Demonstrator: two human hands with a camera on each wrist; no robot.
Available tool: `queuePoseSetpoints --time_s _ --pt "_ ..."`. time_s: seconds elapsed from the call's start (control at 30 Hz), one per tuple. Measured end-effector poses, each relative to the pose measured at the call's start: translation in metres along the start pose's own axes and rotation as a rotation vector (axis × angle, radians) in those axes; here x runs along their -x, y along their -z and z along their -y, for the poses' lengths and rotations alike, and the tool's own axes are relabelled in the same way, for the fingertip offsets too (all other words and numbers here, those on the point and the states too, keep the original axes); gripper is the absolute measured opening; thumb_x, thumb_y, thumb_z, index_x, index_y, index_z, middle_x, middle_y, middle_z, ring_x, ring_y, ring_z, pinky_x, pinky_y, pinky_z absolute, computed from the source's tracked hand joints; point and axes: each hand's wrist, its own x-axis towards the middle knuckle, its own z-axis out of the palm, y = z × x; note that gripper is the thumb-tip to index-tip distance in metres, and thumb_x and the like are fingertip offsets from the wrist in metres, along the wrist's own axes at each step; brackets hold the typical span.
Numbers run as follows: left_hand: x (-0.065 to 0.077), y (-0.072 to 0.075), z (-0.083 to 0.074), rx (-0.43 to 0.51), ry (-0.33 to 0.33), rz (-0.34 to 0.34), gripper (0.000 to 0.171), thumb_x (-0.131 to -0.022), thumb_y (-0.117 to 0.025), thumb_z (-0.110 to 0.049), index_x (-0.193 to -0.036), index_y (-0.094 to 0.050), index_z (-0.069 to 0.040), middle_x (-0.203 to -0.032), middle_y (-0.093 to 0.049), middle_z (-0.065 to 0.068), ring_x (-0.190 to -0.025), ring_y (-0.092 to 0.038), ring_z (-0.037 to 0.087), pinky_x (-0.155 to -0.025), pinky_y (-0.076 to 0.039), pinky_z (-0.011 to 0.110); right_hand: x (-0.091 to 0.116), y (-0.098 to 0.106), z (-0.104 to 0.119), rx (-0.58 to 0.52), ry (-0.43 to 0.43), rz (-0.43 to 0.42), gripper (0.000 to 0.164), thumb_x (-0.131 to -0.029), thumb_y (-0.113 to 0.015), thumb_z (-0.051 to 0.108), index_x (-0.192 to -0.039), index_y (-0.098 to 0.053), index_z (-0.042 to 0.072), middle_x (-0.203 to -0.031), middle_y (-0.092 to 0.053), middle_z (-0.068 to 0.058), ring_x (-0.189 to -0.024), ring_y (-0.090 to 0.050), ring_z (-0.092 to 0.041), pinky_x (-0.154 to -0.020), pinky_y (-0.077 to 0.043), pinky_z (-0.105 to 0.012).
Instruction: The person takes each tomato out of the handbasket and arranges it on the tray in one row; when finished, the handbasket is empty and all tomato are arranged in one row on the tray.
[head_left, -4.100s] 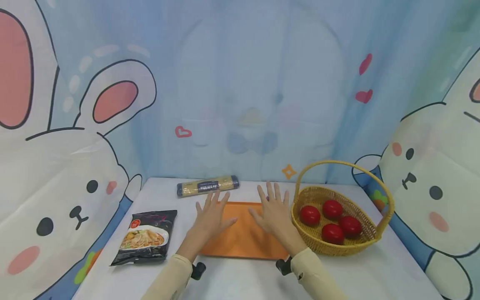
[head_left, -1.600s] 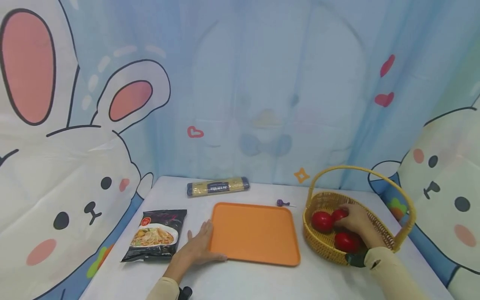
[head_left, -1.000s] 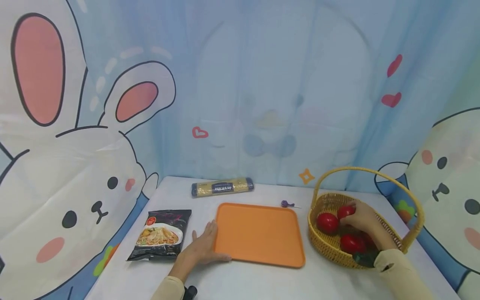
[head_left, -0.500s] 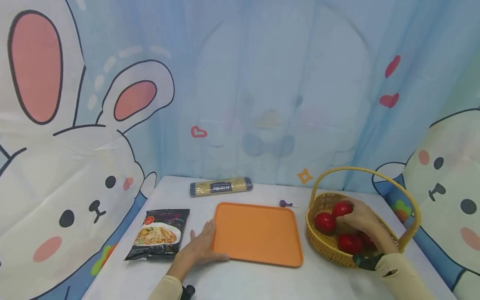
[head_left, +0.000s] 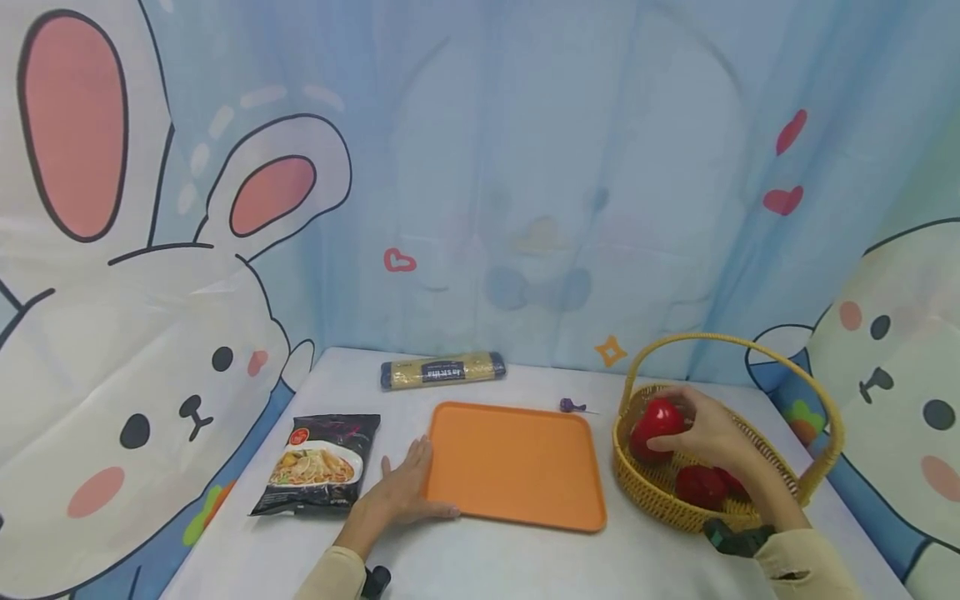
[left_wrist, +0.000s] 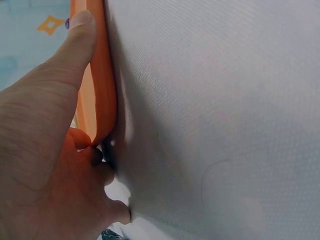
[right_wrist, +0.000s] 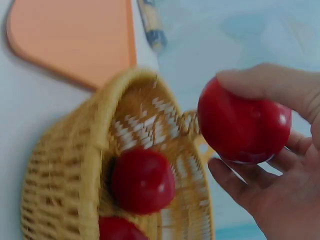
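My right hand (head_left: 712,429) grips a red apple (right_wrist: 245,120) between thumb and fingers, raised inside the woven basket (head_left: 637,493), below its arched handle. In the head view the held apple overlaps another red apple (head_left: 645,452) behind it. More red apples (head_left: 701,487) lie lower in the basket, partly hidden by my wrist. My left hand (head_left: 401,492) rests at the near left corner of the orange tray (head_left: 517,467), fingers spread along its side. In the left wrist view the thumb (left_wrist: 80,30) lies against the tray's edge.
A black noodle packet (head_left: 318,464) lies left of my left hand. Behind the tray is a pack of pasta (head_left: 442,371). A small purple object with a thin stick (head_left: 573,406) lies between tray and basket. A printed curtain (head_left: 480,208) hangs behind the white table (head_left: 480,562).
Both hands hovered over the tray at first; the left went to its corner, the right into the basket. My right hand has since taken an apple and lifted it slightly leftward.
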Motion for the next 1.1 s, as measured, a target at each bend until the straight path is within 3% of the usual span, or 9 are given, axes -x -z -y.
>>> queuePoseSetpoints --time_s 0.2,0.37,0.63,0.9,1.1 --pt "0.0 0.002 -0.002 0.008 0.002 -0.004 0.126 -0.086 -0.085 -0.062 -0.167 -0.02 0.009 -0.176 -0.017 0.029 -0.165 -0.017 0.044 -0.123 -0.004 0.082 0.0 -0.015 0.023 -0.103 0.185 0.091 0.076 -0.083 -0.093 0.01 -0.147 -0.054 -0.002 -0.139 -0.063 -0.026 -0.126 -0.061 -0.05 -0.09 -0.066 -0.053" --pt "0.002 0.001 -0.003 0.035 0.004 -0.015 0.127 -0.085 -0.086 -0.061 -0.167 -0.02 0.01 -0.176 -0.017 0.029 -0.164 -0.017 0.044 -0.123 -0.003 0.082 -0.003 -0.04 0.041 -0.187 0.242 0.211 0.07 -0.084 -0.091 0.009 -0.146 -0.059 0.0 -0.136 -0.067 -0.023 -0.122 -0.064 -0.042 -0.09 -0.066 -0.046" --pt "0.002 -0.004 0.002 0.029 -0.023 -0.045 0.131 -0.084 -0.086 -0.064 -0.168 -0.017 0.009 -0.176 -0.017 0.03 -0.164 -0.017 0.045 -0.124 -0.002 0.081 -0.006 -0.091 0.053 -0.298 0.21 0.289 0.068 -0.083 -0.091 0.007 -0.142 -0.059 0.001 -0.138 -0.065 -0.021 -0.128 -0.061 -0.042 -0.098 -0.064 -0.048" --pt "0.001 -0.007 0.006 0.046 -0.039 -0.069 0.131 -0.084 -0.085 -0.065 -0.168 -0.017 0.009 -0.176 -0.018 0.029 -0.164 -0.018 0.044 -0.124 -0.001 0.08 -0.014 -0.142 0.063 -0.3 0.191 0.174 0.068 -0.077 -0.094 0.005 -0.136 -0.06 -0.001 -0.133 -0.066 -0.021 -0.125 -0.065 -0.044 -0.1 -0.062 -0.054" --pt "0.002 -0.005 0.006 0.049 -0.029 -0.065 0.13 -0.084 -0.086 -0.064 -0.168 -0.018 0.008 -0.176 -0.018 0.028 -0.164 -0.019 0.044 -0.124 -0.001 0.081 -0.02 -0.17 0.079 -0.325 0.096 0.181 0.07 -0.074 -0.095 0.002 -0.134 -0.059 0.0 -0.131 -0.067 -0.016 -0.13 -0.062 -0.046 -0.105 -0.058 -0.058"
